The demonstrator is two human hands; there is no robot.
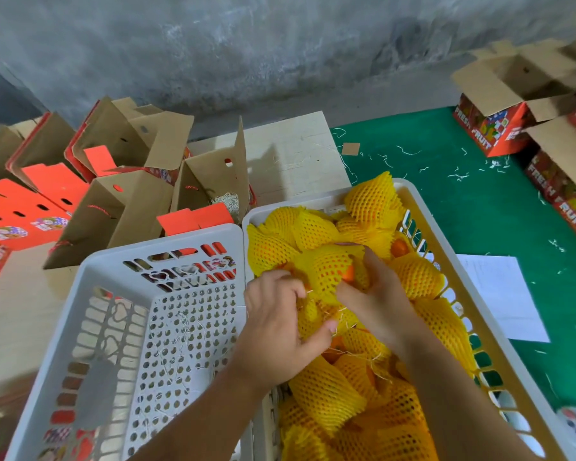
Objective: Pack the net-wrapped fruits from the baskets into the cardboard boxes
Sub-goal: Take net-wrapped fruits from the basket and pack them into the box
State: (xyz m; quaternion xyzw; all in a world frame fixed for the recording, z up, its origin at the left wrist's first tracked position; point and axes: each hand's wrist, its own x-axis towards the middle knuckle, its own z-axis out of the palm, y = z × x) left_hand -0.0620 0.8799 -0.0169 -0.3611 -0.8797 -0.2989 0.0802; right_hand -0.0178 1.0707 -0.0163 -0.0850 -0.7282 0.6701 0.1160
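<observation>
A white plastic basket [413, 207] on the right is full of orange fruits in yellow foam nets [373, 201]. Both my hands reach into it. My right hand [376, 301] grips one net-wrapped fruit [330, 267] near the basket's middle. My left hand [280, 327] curls its fingers round another netted fruit [308, 317] just below and left of it. A second white basket [123, 327] on the left holds only a few straw strands. Open red-and-brown cardboard boxes [130, 207] stand behind that basket; one [213, 188] shows straw padding inside.
More open "Fresh Fruit" boxes [499, 124] sit at the far right on a green mat [463, 201] strewn with white shreds. A white sheet of paper [506, 294] lies right of the full basket. A grey concrete wall runs behind.
</observation>
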